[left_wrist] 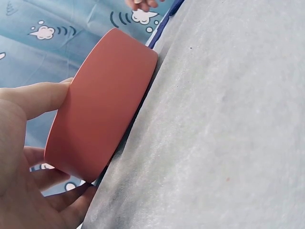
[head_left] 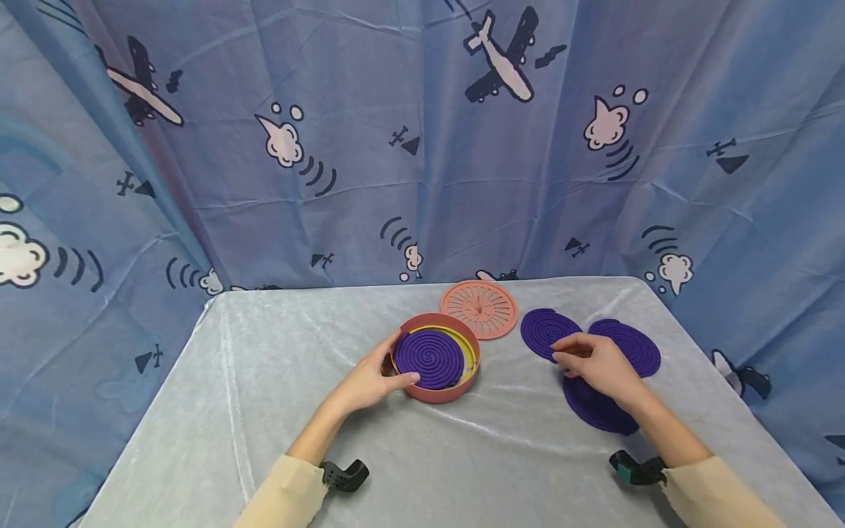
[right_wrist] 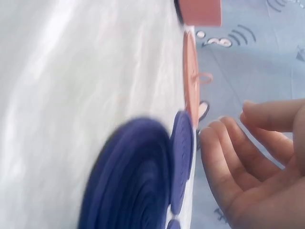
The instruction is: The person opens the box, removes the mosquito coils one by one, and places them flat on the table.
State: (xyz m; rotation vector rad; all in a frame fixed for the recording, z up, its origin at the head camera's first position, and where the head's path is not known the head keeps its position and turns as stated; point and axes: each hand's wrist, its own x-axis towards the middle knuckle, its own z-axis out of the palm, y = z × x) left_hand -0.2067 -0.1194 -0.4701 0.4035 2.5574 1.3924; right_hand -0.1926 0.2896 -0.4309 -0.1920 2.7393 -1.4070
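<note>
On the grey cloth-covered table (head_left: 264, 425): a round terracotta-red box (head_left: 439, 397) is set near the middle.
Inside the box: a flat purple spiral coil (head_left: 429, 358) is laid beside an exposed yellow curved edge (head_left: 467, 350).
Left hand (head_left: 366, 378): thumb and fingers are clamped around the box wall.
Right hand (head_left: 601, 367): fingers are loosely bent, unclamped, above three loose purple spiral coils (head_left: 597, 412).
Behind the box: a salmon-pink slotted disc (head_left: 495, 323) is laid flat.

Open coral box (head_left: 437, 396) — purple coil (head_left: 429, 358) inside, three coils (head_left: 548, 331) outside.
</note>
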